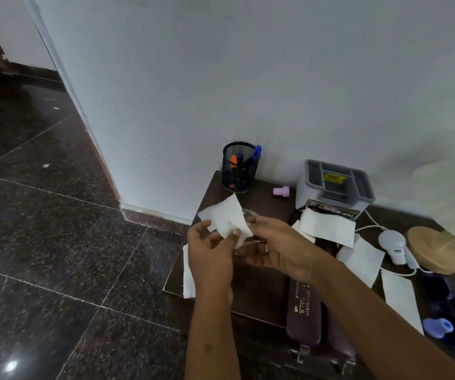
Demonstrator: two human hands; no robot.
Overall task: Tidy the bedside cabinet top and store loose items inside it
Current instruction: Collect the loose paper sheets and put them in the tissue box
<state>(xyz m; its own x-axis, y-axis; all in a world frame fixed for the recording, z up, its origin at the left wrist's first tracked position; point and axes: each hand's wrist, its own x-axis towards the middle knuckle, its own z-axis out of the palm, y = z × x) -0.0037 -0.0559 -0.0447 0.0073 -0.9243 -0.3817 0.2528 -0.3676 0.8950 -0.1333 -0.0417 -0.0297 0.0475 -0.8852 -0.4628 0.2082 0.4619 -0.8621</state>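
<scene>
Both my hands hold one white tissue (227,218) above the left part of the dark wooden bedside cabinet top (259,200). My left hand (209,250) pinches its lower left edge; my right hand (272,245) grips its lower right corner. A clear glass object lies under my hands, mostly hidden. More white tissues lie loose on the top: one at the left edge (188,272), two by the grey organiser (327,226), others further right (362,259).
A black mesh pen holder (238,171) stands at the back left, a pink cap (281,191) beside it. A grey organiser box (333,185), a white device with cord (393,244), a wooden lamp base (434,249), a purple case (304,311) and dark sunglasses (440,300) crowd the right.
</scene>
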